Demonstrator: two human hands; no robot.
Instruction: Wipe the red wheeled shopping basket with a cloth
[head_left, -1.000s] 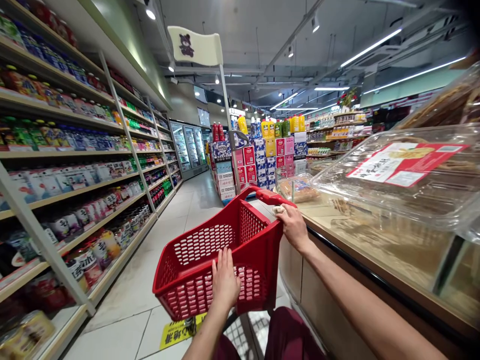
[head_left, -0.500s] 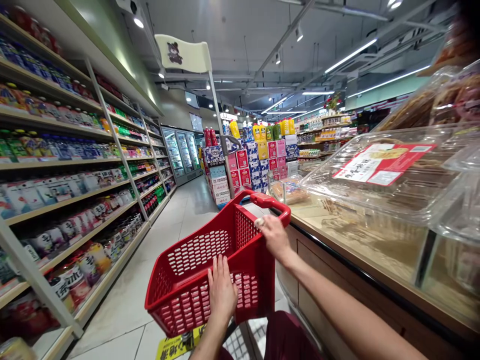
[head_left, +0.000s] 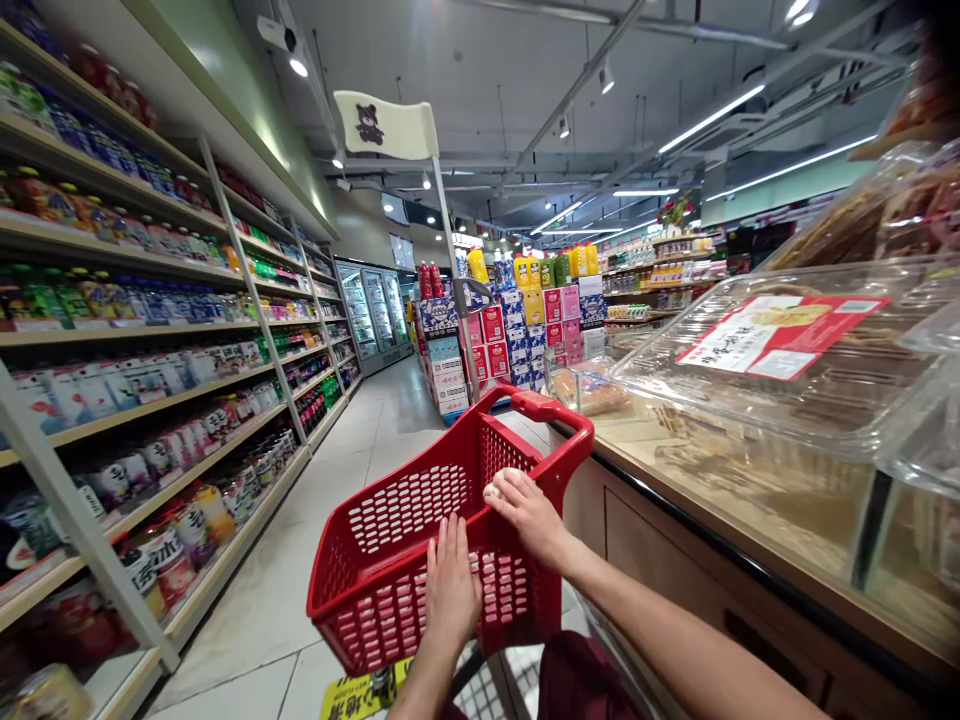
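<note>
A red plastic shopping cart [head_left: 409,595] with perforated basket walls stands right before me, a flag on a tall pole fixed to it. Against the near wall and rim lies my left hand [head_left: 453,590], flat with its fingers stretched out. My right hand [head_left: 529,515] rests over the rim near the handle end, its fingers curled round a small whitish lump [head_left: 492,491] too small to name. The cart's red handle [head_left: 551,412] is beyond my right hand, apart from it. The cart's inside is partly hidden by the near wall.
Drink shelves [head_left: 217,335] line the left side. A counter [head_left: 675,535] with clear plastic food boxes [head_left: 780,350] runs along my right. Ahead stand stacked drink cartons [head_left: 517,335] and glass-door fridges [head_left: 375,310]. A yellow wet-floor sign [head_left: 360,695] shows under the cart.
My right hand has shifted left and down along the rim, away from the handle, still with the whitish lump. My left hand stays flat on the cart. The view has turned slightly.
</note>
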